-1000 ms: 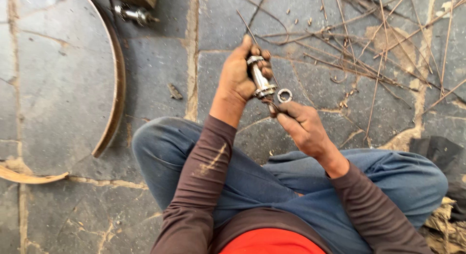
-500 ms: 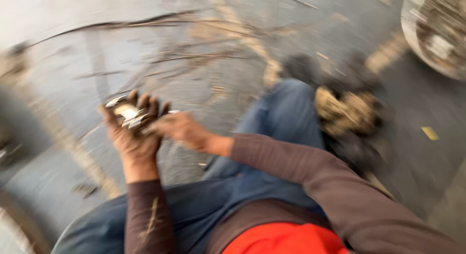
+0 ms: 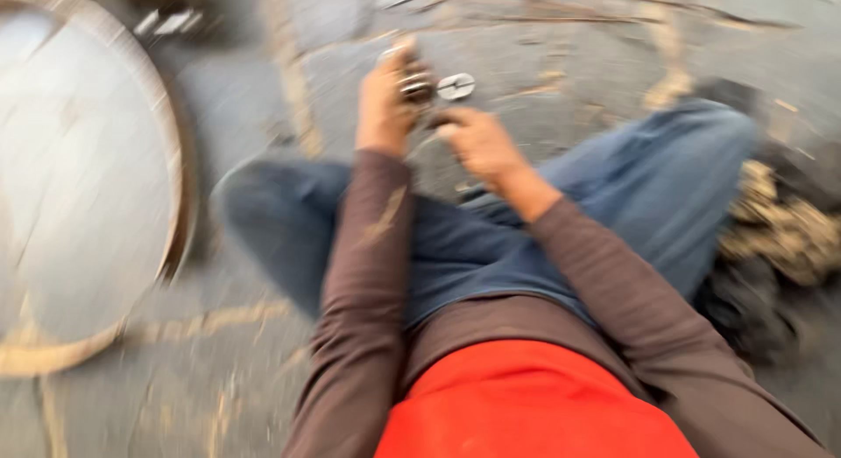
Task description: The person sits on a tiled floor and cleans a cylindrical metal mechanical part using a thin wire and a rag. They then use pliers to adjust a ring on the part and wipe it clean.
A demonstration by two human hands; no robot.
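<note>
In the head view, which is quite blurred, the person is sitting on the stone floor (image 3: 561, 64) with knees bent. The left hand (image 3: 383, 99) is closing around a small metal part (image 3: 414, 84), gripping it upright at about twelve o'clock from the lap. The right hand (image 3: 477, 143), just at four o'clock from the left one, is pinching with curled fingers a shiny wrench end (image 3: 455, 87), which is touching the metal part; how tight this hold is, I cannot tell. A large round rim (image 3: 171, 160) is lying at nine o'clock.
</note>
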